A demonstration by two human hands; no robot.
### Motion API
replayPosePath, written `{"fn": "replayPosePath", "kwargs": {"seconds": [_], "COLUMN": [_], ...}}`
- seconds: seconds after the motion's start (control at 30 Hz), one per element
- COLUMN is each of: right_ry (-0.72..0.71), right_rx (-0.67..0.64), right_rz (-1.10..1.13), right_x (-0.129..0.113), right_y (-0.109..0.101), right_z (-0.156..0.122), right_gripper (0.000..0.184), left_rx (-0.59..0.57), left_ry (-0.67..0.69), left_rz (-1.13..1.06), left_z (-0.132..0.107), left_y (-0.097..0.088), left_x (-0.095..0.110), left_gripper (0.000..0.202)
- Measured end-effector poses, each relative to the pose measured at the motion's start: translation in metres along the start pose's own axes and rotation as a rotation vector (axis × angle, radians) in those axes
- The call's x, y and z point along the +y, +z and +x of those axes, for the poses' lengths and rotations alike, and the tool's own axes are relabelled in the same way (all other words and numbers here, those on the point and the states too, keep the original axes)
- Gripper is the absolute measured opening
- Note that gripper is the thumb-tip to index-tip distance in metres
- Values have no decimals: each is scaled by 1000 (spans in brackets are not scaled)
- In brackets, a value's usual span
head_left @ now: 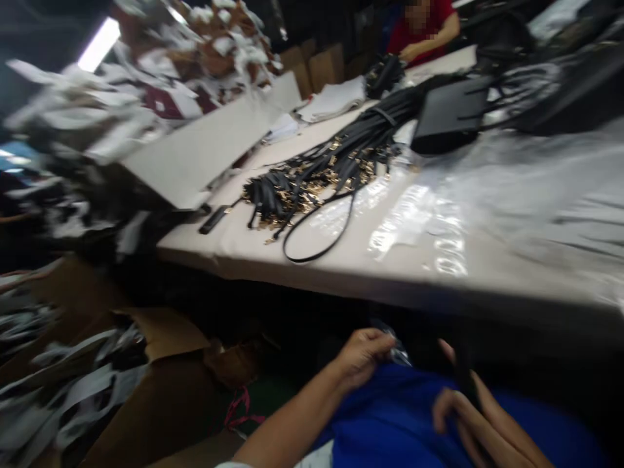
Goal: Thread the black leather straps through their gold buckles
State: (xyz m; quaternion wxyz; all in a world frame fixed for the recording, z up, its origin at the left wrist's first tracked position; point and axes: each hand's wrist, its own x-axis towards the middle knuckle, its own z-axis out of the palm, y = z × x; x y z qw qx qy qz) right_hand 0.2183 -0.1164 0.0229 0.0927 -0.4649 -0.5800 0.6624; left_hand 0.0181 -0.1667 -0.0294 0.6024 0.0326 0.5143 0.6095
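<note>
My left hand [363, 354] is closed, thumb against fingers, on a crumpled piece of clear plastic [400, 353] in front of the table edge. To its right, my right hand [463, 416] is bent round a long dark thing [465, 370]; blur and shadow hide what kind it is. Both hands are low, over the blue cloth [385, 416] on my lap. On the table above them lies a heap of black straps [351, 149] with gold-coloured metal clasps, one strap looping toward the front edge.
A pale-covered table [302, 273] spans the view, with a black bag [451, 114] and clear plastic sheeting [546, 188] at right. A white board [209, 143] and piled goods stand at left. Cardboard boxes [160, 331] sit lower left. A person in red [424, 32] works at the far side.
</note>
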Motion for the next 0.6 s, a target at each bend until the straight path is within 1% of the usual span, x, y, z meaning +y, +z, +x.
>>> {"fn": "replayPosePath", "kwargs": {"seconds": [0.03, 0.07, 0.1, 0.13, 0.2, 0.27, 0.33, 0.4, 0.43, 0.5, 0.53, 0.6], "right_ry": [-12, -64, -129, -182, -210, -166, -122, -109, -110, -116, -115, -105], "right_rx": [-141, -239, -283, -285, -214, -157, -156, -150, -133, -60, -15, 115], "right_rz": [18, 58, 105, 128, 154, 174, 189, 182, 172, 134, 101, -24], "right_x": [-1, -1, -1, 1, 5, 11, 15, 18, 18, 19, 20, 18], "right_y": [0, -2, -4, -6, -11, -13, -13, -10, -8, -4, -4, -2], "right_z": [-1, 0, 1, 3, 6, 7, 5, 2, 0, 0, 5, 25], "right_gripper": [79, 76, 72, 68, 60, 56, 58, 61, 61, 59, 59, 53], "left_rx": [-30, -55, -71, -79, -78, -64, -49, -34, -30, -27, -34, -41], "left_ry": [-25, -49, -73, -94, -138, -181, -208, -203, -189, -134, -95, 13], "left_rz": [-41, -85, -129, -171, -237, -278, -304, -313, -306, -262, -220, -123], "left_z": [-1, -1, 0, 1, 5, 9, 12, 9, 5, -9, -17, -27], "left_y": [0, 0, -2, -3, -5, -7, -6, -4, -1, 7, 11, 19], "left_x": [0, 0, 0, 0, -2, -3, -4, -3, 0, 8, 13, 22], "left_gripper": [37, 32, 28, 24, 18, 13, 10, 11, 12, 18, 20, 24]}}
